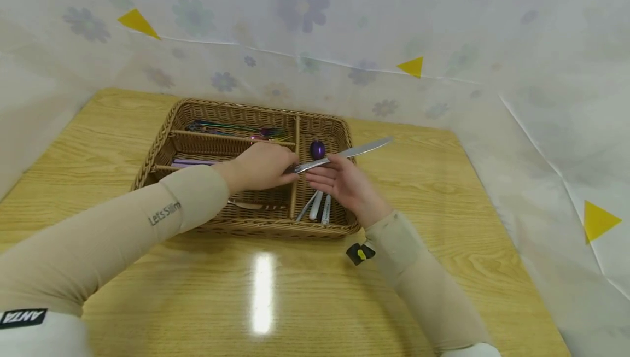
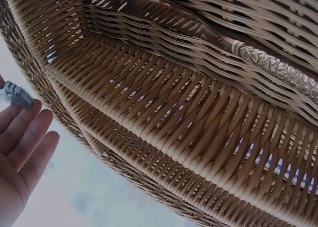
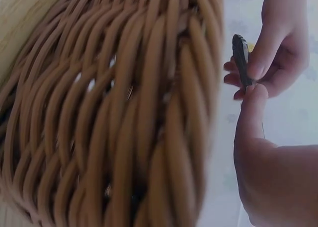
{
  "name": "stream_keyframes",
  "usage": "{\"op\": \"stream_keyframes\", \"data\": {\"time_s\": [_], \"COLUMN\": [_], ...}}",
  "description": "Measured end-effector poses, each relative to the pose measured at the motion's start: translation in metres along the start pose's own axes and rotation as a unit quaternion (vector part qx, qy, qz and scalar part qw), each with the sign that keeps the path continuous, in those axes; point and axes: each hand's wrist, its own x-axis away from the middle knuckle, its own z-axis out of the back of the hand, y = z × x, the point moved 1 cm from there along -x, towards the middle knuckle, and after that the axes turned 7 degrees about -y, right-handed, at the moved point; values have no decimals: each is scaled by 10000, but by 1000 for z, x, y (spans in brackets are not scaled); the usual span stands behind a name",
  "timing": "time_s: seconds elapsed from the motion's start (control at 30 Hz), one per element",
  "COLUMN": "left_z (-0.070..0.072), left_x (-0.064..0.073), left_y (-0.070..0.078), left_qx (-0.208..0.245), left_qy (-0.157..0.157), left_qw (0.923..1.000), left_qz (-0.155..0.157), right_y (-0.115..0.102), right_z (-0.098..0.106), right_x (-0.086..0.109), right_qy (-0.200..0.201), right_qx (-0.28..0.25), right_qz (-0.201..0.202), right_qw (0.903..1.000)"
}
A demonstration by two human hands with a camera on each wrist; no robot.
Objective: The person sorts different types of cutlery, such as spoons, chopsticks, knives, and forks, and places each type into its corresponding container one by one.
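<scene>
A silver table knife (image 1: pixel 366 146) is held level over the wicker cutlery basket (image 1: pixel 275 229), its blade pointing right past the basket's rim. My left hand (image 1: pixel 261 165) grips the handle end from above. Palm turned up, my right hand (image 1: pixel 346 185) pinches the knife's middle between thumb and forefinger, with the other fingers stretched out below it. In the right wrist view, the dark end of the knife handle (image 3: pixel 240 58) stands out of the left hand's grip, and the right thumb touches close beside that hand. Another knife (image 2: pixel 271 65) with a patterned silver handle lies in the front compartment.
A purple spoon (image 1: pixel 317 150) and several white and silver handles (image 1: pixel 316 205) lie in the right compartment. Purple sticks (image 1: pixel 192 163) occupy the middle one; iridescent cutlery (image 1: pixel 226 127) lies at the back. The basket stands on a wooden table (image 1: pixel 206 297) before a flowered curtain (image 1: pixel 300 7).
</scene>
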Motion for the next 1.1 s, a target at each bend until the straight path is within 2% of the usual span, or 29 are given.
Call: {"op": "stream_keyframes", "data": {"time_s": [0.2, 0.47, 0.67, 0.87, 1.1], "left_z": [1, 2, 4, 5, 5], "left_x": [2, 4, 9, 22, 47], "left_y": [-1, -4, -9, -23, -47], "left_qx": [88, 351, 493, 620, 784], "left_qy": [-5, 22, -45, -112, -37], "left_qw": [10000, 9993, 9988, 9978, 9962], "left_qz": [-34, -159, -2, 184, 365], "right_y": [2, 3, 2, 0, -6], "right_z": [-8, -11, -13, -10, 4], "right_x": [1, 1, 3, 4, 10], "right_qy": [-144, -267, -526, -484, -410], "right_qx": [-39, 288, 575, 819, 927], "right_qz": [83, 76, 16, 32, 226], "right_qw": [9999, 9992, 9970, 9955, 9946]}}
